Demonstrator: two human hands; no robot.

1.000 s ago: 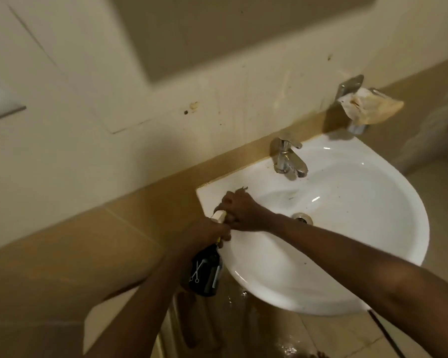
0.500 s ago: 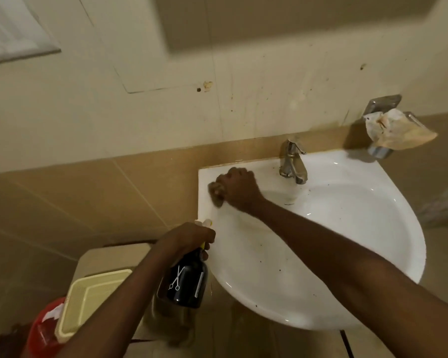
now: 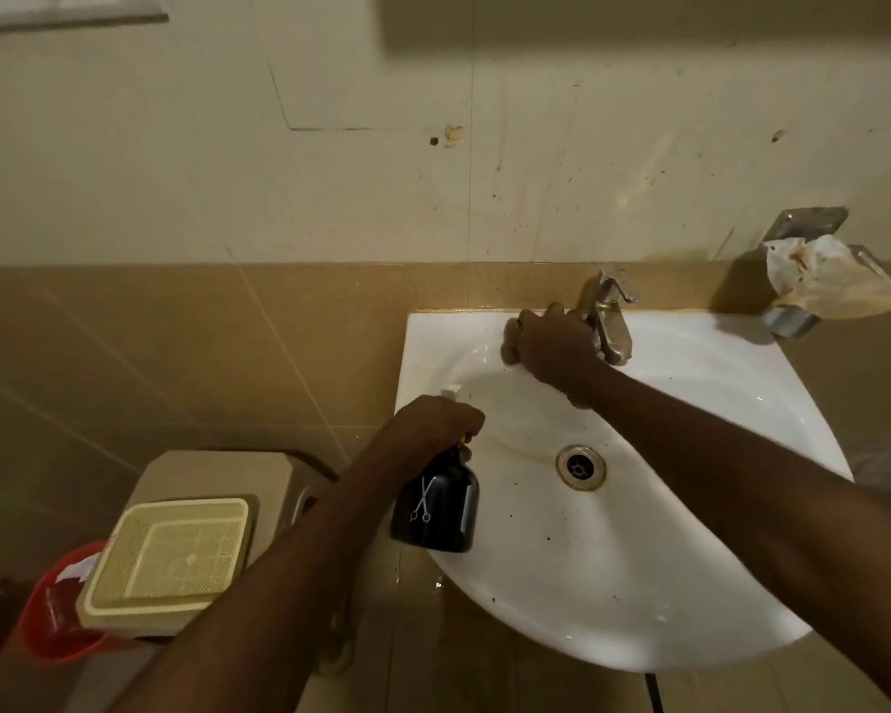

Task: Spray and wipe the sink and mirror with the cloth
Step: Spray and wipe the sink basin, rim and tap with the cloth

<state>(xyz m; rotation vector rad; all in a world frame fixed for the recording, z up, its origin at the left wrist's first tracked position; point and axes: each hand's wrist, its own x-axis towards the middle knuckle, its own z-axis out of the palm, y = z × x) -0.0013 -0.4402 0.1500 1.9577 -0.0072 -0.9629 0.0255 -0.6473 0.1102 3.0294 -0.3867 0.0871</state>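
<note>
Two hands busy: right hand (image 3: 554,347) presses the cloth (image 3: 510,342) on the sink (image 3: 690,558) back ledge, now beside the tap (image 3: 608,321), having slid over from the left corner, so rim wiping advances; mirror pending. Left hand (image 3: 433,424) stays wrapped round spray bottle (image 3: 435,512) at the rim. Cream basket (image 3: 171,553) looks empty; red bucket (image 3: 52,625) contents unclear.

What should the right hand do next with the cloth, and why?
Probably sweep the cloth from the back ledge beside the tap down into the sink bowl: the right hand presses there, while dark specks still dot the bowl.
</note>
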